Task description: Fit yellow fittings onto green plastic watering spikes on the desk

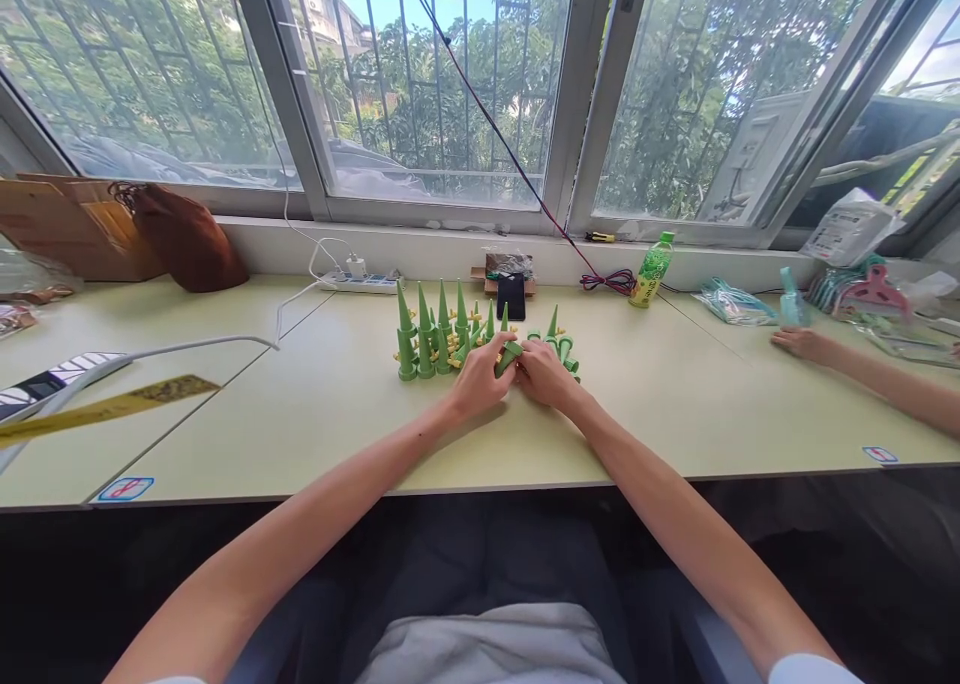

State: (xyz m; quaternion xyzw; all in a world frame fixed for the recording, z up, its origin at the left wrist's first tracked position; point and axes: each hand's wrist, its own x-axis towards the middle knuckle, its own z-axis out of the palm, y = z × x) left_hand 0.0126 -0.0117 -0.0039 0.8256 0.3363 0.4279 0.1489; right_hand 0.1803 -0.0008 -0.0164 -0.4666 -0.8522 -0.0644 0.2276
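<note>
Just above the table, my left hand [481, 378] is closed around a green plastic cone [509, 356], whose wide round end points up and right. My right hand [546, 372] meets it from the right, its fingers pinched together against the cone's side. Whatever small piece lies in that pinch is hidden by the fingers. Beyond my left hand stand several upright green cones [425, 349] in rows, with small yellow parts sticking out of their sides. More green pieces [566, 349], some lying over, sit just behind my right hand.
Behind the cones lie a dark phone [511, 296] and a small open box [495, 264]. A green-labelled bottle [652, 272] leans near the sill. At left are a power strip [360, 283] and brown bag [184, 239]. Another person's hand [806, 344] rests at right.
</note>
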